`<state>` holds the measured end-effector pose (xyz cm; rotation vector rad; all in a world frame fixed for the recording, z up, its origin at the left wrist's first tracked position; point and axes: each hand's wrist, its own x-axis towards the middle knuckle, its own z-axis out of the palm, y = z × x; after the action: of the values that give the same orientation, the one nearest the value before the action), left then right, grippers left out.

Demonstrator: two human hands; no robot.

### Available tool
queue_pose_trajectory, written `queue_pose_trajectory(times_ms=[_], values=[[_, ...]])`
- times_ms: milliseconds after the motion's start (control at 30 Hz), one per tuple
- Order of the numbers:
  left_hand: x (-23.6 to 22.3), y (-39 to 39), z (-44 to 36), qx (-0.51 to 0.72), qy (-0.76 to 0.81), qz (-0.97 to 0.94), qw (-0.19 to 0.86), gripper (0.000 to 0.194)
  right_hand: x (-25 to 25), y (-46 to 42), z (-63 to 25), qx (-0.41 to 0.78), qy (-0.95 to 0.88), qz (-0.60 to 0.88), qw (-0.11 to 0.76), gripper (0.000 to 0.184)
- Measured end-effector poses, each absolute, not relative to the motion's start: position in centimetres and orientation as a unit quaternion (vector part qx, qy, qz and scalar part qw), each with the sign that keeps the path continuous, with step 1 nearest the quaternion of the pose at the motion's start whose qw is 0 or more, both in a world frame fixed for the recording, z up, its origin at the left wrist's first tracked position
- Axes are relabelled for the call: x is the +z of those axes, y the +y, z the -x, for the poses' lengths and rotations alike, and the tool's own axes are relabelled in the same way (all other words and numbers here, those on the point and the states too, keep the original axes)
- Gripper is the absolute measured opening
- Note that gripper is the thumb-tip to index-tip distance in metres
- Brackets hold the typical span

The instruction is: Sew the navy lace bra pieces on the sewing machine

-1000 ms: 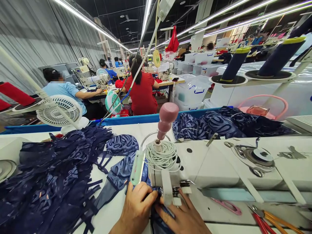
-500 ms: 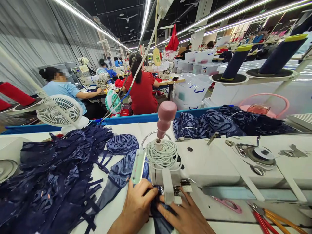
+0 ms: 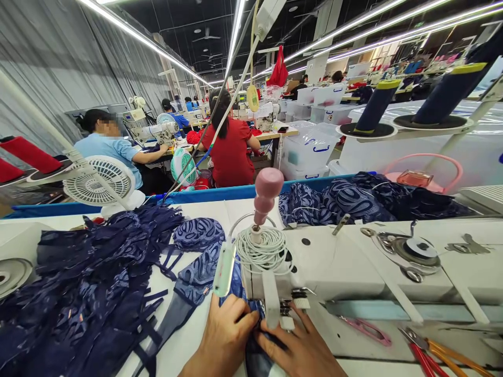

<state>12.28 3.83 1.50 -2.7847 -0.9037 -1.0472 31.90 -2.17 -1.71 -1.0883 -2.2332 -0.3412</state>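
Under the head of a white sewing machine [image 3: 338, 269] lies a navy bra piece [image 3: 257, 356], and both hands work on it. My left hand [image 3: 230, 332] is closed, with thumb and forefinger pinching the cloth just left of the presser area. On the other side, my right hand [image 3: 301, 343] lies flat with its fingers spread over the fabric, some fingertips hidden behind the machine head. Patterned lace cups [image 3: 199, 233] and a plain navy side panel [image 3: 176, 306] lie left of the machine. The needle itself is hidden.
Navy cut pieces [image 3: 86, 293] are heaped at left; more patterned pieces [image 3: 341, 199] lie behind the machine. Pink tweezers [image 3: 367, 330] and red- and orange-handled tools [image 3: 422, 343] lie right. A coiled pale cord [image 3: 261, 248] and white fan [image 3: 100, 180] stand close. Co-workers sit ahead.
My left hand has shifted slightly right and down, still pinching the cloth. My right hand stays almost in place. The whole view has moved a little.
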Motion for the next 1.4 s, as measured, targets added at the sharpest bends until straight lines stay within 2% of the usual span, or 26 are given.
queue_pose_trajectory(times_ms=[167,233,333,400,467,567,733,967,1133,1233,1400], values=[[2.1,3.5,-14.5,-0.295,-0.34,0.893,0.028,0.025,-2.4,-2.2,-32.2,-0.064,-0.873,0.426,0.228,0.049],[1.5,2.4,-15.3,-0.309,-0.37,0.871,0.094,0.028,-2.3,-2.5,-32.4,-0.048,-0.874,0.431,0.218,0.048],[0.4,1.3,-14.7,-0.338,-0.351,0.851,0.197,0.031,-2.1,-2.9,-32.9,-0.043,-0.861,0.439,0.253,0.046],[0.3,1.6,-13.4,-0.342,-0.318,0.865,0.183,0.03,-1.9,-3.1,-33.0,-0.034,-0.863,0.437,0.25,0.053],[0.9,2.4,-12.3,-0.334,-0.315,0.88,0.124,0.032,-1.9,-3.1,-32.9,-0.029,-0.877,0.422,0.229,0.059],[1.8,2.8,-12.3,-0.321,-0.333,0.885,0.058,0.032,-2.5,-3.0,-32.4,-0.035,-0.88,0.415,0.228,0.052],[0.8,1.2,-14.1,-0.372,-0.321,0.855,0.168,0.03,-3.7,-2.8,-32.2,-0.088,-0.856,0.424,0.281,0.038],[0.1,2.0,-13.0,-0.4,-0.258,0.869,0.133,0.029,-2.5,-2.3,-32.1,-0.136,-0.843,0.42,0.306,0.02],[0.2,4.0,-12.5,-0.361,-0.239,0.893,0.123,0.027,-2.1,-1.8,-31.9,-0.165,-0.827,0.425,0.328,0.026],[0.2,4.2,-13.1,-0.312,-0.265,0.904,0.124,0.023,-1.7,-2.0,-31.7,-0.145,-0.831,0.439,0.309,0.031],[0.2,2.4,-13.8,-0.345,-0.315,0.871,0.152,0.029,-1.6,-2.8,-31.5,-0.131,-0.836,0.444,0.293,0.022]])
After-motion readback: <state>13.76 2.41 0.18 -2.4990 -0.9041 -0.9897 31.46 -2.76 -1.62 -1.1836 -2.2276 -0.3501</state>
